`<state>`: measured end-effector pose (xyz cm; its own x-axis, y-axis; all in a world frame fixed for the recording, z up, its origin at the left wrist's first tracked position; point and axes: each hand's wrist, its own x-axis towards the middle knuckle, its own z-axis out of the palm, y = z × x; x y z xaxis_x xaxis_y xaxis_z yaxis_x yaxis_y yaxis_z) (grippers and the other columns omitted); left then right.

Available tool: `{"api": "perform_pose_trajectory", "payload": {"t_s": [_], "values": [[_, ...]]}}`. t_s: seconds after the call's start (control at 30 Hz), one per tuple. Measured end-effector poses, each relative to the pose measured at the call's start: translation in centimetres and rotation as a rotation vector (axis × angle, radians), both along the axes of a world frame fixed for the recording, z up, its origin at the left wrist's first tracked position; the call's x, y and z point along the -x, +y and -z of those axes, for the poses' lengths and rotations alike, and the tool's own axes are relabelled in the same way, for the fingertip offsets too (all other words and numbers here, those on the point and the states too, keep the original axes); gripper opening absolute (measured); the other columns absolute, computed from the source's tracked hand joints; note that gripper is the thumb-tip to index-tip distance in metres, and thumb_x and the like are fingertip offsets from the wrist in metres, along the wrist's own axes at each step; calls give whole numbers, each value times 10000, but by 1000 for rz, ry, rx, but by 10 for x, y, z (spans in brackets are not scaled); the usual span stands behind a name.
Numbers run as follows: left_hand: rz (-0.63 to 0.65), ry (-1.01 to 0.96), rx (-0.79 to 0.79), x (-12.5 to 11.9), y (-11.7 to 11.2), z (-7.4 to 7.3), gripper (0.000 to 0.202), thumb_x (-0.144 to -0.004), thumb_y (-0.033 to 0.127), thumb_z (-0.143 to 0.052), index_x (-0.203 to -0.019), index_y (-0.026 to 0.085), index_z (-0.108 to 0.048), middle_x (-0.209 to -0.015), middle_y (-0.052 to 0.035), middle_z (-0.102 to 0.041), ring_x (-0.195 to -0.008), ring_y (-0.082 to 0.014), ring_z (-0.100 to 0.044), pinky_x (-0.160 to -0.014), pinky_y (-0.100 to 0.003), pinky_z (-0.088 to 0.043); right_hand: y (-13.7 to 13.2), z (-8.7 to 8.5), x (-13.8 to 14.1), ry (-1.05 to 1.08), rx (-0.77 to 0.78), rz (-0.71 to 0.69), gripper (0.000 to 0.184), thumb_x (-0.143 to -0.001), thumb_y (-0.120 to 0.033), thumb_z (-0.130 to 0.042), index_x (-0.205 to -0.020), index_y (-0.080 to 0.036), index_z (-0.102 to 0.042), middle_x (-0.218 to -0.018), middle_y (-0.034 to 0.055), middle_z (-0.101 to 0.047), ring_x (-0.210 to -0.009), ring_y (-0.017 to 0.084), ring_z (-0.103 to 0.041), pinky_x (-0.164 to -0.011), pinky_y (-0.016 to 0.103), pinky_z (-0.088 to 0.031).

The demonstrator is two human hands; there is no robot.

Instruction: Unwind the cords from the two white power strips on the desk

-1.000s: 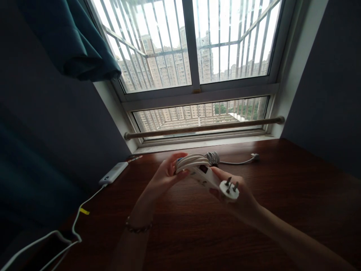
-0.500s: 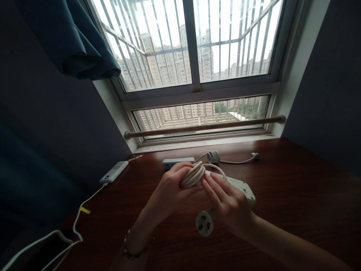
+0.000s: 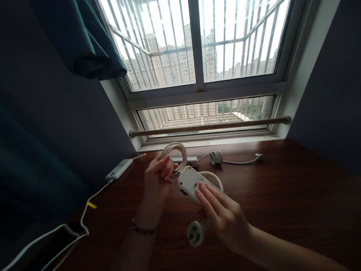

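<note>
My left hand (image 3: 158, 177) is closed around a coil of white cable (image 3: 175, 153), held upright above the wooden desk (image 3: 282, 203). My right hand (image 3: 222, 214) grips a white power strip (image 3: 189, 181), its back turned toward me. The strip's round white plug (image 3: 195, 233) dangles below my right hand on a short length of cable. Both hands are close together over the middle of the desk.
A second white power strip (image 3: 188, 160) with a bundled cable (image 3: 216, 157) and plug (image 3: 258, 156) lies near the window sill. A white power bank (image 3: 119, 169) lies at the left, its white cable (image 3: 81, 226) trailing off the front left. A teal curtain (image 3: 81, 41) hangs upper left.
The power strip has been turned so its back faces me. The cable coil has risen upright in my left hand. The plug still dangles below, slightly to the left.
</note>
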<state>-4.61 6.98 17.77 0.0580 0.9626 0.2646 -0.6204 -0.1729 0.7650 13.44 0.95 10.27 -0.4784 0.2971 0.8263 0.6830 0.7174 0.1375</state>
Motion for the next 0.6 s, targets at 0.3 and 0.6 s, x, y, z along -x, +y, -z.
{"api": "perform_pose_trajectory", "payload": {"t_s": [0.3,0.6], "values": [[302,33,-3,11,2,-3,117,-715,111,-539,-613,124,-482,-355,125,-136,-308,-5,-97,-511,-176,-370,12,-38,-42,387,448,-95,262,-872,-399,-479,-892,-185,-628,-853,55,-657,-745,163,-616,-628,245,-470],[322,245,-92,-8,-4,-1,103,-725,174,-578,-654,127,-519,-364,109,-217,-336,-15,-172,-536,-209,-346,31,-46,-60,300,486,-341,266,-927,-367,-322,-799,-171,-449,-579,-16,-465,-478,96,-410,-482,212,-303]]}}
